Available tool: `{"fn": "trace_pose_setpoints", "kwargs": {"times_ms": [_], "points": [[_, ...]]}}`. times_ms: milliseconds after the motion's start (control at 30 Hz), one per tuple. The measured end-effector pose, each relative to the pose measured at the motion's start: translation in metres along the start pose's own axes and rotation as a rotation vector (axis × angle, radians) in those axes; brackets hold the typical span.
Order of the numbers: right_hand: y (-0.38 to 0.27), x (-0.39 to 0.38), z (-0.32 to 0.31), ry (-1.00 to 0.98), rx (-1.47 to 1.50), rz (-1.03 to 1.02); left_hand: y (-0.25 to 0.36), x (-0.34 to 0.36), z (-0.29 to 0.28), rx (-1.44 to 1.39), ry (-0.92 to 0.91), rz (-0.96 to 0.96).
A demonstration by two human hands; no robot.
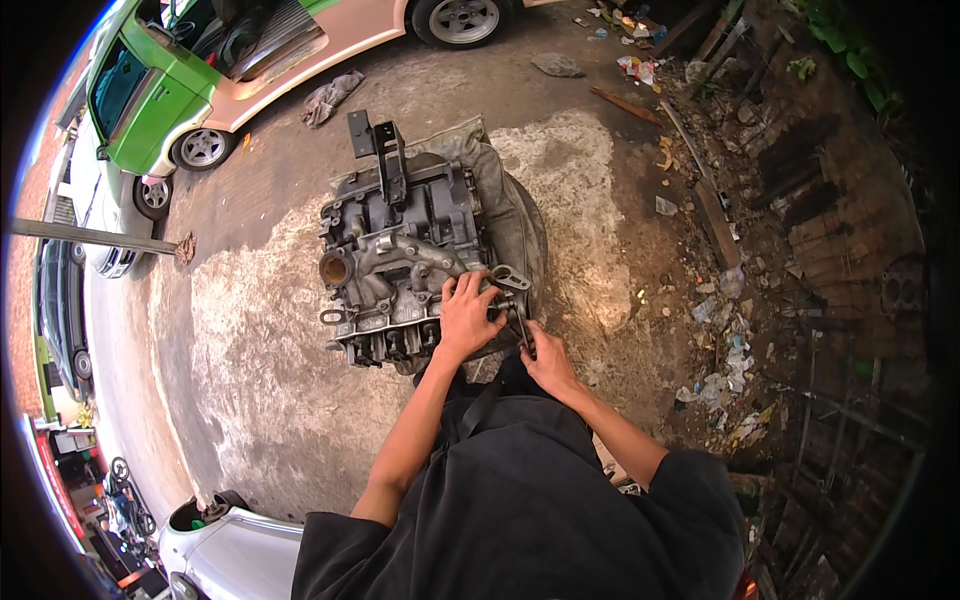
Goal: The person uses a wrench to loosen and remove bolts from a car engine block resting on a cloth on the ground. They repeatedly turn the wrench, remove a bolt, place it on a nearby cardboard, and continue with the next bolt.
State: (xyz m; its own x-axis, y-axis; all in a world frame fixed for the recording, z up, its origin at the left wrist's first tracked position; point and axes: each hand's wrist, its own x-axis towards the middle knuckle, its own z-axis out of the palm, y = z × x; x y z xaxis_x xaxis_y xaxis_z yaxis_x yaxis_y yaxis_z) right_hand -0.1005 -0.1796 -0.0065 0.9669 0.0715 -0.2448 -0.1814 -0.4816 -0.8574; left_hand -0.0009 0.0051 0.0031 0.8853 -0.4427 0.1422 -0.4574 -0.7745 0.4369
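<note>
Resting on engine point(420, 215), near-R corner: L hand point(468, 315), fingers bent, can't tell if gripping. R hand point(544, 360), clamped on slim metal tool point(521, 325).

Site: looking like an open-air vehicle repair yard. A bare, grimy engine point(425, 215) is sitting out over stained ground point(270, 330); a green-and-peach van point(150, 105) is standing beyond with its side open. A silver car point(235, 555) and a motorcycle point(125, 505) are standing at lower left; litter point(738, 365) is lining the right side.
</note>
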Motion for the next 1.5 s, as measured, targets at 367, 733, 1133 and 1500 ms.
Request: {"fn": "trace_pose_setpoints", "kwargs": {"times_ms": [367, 733, 1133, 1500], "points": [[-0.006, 0.0, 0.002, -0.039, -0.025, 0.064, 0.002, 0.0, -0.001, -0.001, 0.007, 0.002], [0.033, 0.008, 0.012, -0.103, -0.068, -0.079, 0.003, 0.0, -0.001, -0.007, 0.01, -0.011], [-0.006, 0.005, 0.008, -0.007, 0.012, 0.07, 0.001, 0.0, 0.001, -0.005, 0.007, -0.01], [-0.067, 0.033, -0.02, 0.153, 0.027, -0.131, 0.0, 0.0, -0.001, -0.006, -0.027, -0.008]]}}
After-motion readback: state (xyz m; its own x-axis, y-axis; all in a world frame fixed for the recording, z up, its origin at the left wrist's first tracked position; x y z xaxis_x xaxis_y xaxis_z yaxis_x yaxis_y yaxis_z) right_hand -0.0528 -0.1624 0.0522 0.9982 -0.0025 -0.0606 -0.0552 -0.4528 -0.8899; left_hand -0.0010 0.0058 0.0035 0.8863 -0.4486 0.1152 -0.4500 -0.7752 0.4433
